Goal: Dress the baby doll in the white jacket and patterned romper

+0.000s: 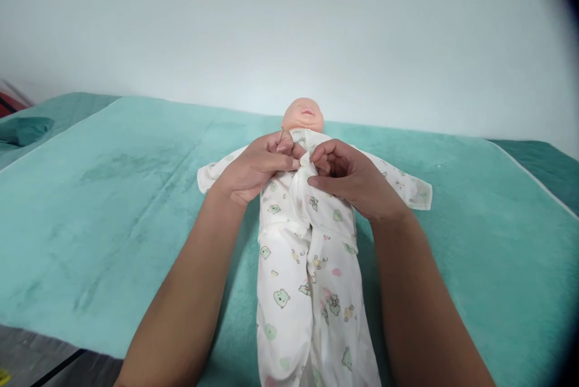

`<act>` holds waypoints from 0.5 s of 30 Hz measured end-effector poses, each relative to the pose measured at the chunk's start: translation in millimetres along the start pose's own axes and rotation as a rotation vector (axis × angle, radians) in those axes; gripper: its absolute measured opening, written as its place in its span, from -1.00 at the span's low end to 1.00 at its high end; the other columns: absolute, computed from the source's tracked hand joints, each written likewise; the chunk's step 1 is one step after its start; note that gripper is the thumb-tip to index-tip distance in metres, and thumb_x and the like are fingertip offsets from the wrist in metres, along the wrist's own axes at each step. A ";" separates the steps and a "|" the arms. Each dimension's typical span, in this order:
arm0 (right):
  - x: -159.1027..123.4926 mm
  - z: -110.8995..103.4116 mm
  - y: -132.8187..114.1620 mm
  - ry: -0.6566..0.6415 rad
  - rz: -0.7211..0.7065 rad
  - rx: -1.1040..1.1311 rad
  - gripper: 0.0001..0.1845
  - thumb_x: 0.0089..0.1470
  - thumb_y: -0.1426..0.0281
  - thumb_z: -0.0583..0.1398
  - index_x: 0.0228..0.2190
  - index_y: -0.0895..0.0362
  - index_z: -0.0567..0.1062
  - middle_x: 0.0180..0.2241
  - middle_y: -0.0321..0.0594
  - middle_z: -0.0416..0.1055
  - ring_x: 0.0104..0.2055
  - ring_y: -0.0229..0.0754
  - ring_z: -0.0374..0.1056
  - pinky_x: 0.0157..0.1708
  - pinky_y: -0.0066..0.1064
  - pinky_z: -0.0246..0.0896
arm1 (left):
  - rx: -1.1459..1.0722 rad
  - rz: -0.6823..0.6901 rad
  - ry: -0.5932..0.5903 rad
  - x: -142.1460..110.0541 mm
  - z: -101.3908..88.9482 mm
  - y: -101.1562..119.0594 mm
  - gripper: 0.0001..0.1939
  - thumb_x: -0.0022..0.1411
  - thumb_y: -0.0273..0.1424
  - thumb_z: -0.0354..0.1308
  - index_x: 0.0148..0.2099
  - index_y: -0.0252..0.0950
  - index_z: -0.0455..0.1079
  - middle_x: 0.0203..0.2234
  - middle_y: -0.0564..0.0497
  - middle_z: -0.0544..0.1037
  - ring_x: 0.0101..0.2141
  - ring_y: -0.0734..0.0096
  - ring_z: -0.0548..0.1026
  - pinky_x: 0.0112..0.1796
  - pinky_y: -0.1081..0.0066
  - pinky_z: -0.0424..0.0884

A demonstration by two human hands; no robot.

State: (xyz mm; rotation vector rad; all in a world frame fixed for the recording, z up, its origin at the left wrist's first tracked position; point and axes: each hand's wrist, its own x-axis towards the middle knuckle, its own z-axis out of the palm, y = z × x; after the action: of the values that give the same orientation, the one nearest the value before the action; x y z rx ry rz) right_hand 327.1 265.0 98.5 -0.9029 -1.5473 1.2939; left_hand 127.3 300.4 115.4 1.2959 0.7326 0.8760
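both hands are pinching fabric: the left hand and right hand are gathering the printed sleepsuit at the chest. the doll is lying face up (on a teal towel), keeping the front reachable.

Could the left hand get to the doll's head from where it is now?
Probably yes. The left hand pinches the romper at the chest, just below the doll's head, and nothing lies between them. It would have to let go of the cloth first.

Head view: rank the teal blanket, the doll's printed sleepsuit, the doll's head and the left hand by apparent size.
1. teal blanket
2. printed sleepsuit
3. left hand, though it lies nearer the camera
4. doll's head
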 end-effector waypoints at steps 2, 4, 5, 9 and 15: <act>-0.3 -0.1 -0.3 0.002 0.007 -0.018 -0.73 -0.03 0.44 0.37 -0.27 0.05 0.45 -0.43 -0.39 0.10 -0.43 -0.36 0.03 -0.48 -0.46 -0.06 | -0.004 0.006 -0.021 -0.6 -1.0 -0.4 -0.57 -0.06 -0.48 0.32 -0.46 -0.24 0.02 -0.45 0.10 0.36 -0.51 0.59 0.26 -0.50 0.44 0.14; -0.8 -0.2 0.1 0.012 0.017 -0.027 -0.73 -0.04 0.42 0.38 -0.28 0.06 0.44 -0.44 -0.39 0.11 -0.44 -0.37 0.02 -0.50 -0.47 -0.07 | 0.025 0.011 -0.040 -1.4 -2.1 -0.1 -0.63 -0.06 -0.48 0.34 -0.46 -0.26 0.11 -0.42 0.09 0.40 -0.50 0.59 0.28 -0.49 0.45 0.14; -1.0 -0.3 0.6 0.019 0.021 -0.025 -0.72 -0.05 0.40 0.39 -0.29 0.06 0.44 -0.44 -0.39 0.11 -0.46 -0.37 0.02 -0.51 -0.47 -0.08 | 0.049 0.015 -0.045 -1.7 -2.4 0.1 -0.67 -0.05 -0.48 0.35 -0.44 -0.27 0.18 -0.41 0.08 0.41 -0.49 0.60 0.28 -0.50 0.45 0.14; -0.1 1.3 5.2 0.096 0.001 0.034 -0.74 0.03 0.24 0.35 -0.31 0.04 0.42 -0.52 -0.41 0.11 -0.55 -0.37 0.00 -0.58 -0.45 -0.09 | 0.134 0.074 -0.008 -0.8 0.6 -1.9 -0.81 0.04 -0.42 0.33 -0.31 -0.26 0.37 -0.45 0.10 0.40 -0.48 0.58 0.30 -0.47 0.47 0.19; 0.8 11.5 5.5 0.407 -0.186 -0.069 -0.77 0.13 0.17 0.26 -0.37 0.04 0.38 -0.48 -0.32 0.26 -0.44 -0.28 0.19 -0.44 -0.40 0.09 | 0.293 0.306 0.409 -24.3 13.3 -33.8 -0.93 0.18 -0.37 0.20 -0.27 -0.21 0.37 -0.39 0.08 0.45 -0.35 0.47 0.40 -0.26 0.43 0.35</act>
State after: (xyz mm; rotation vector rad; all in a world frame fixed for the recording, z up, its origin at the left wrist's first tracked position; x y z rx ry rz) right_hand 315.9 263.0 92.7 -0.9719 -1.3226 0.8655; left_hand 131.2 271.0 83.4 1.5332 1.0271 1.3443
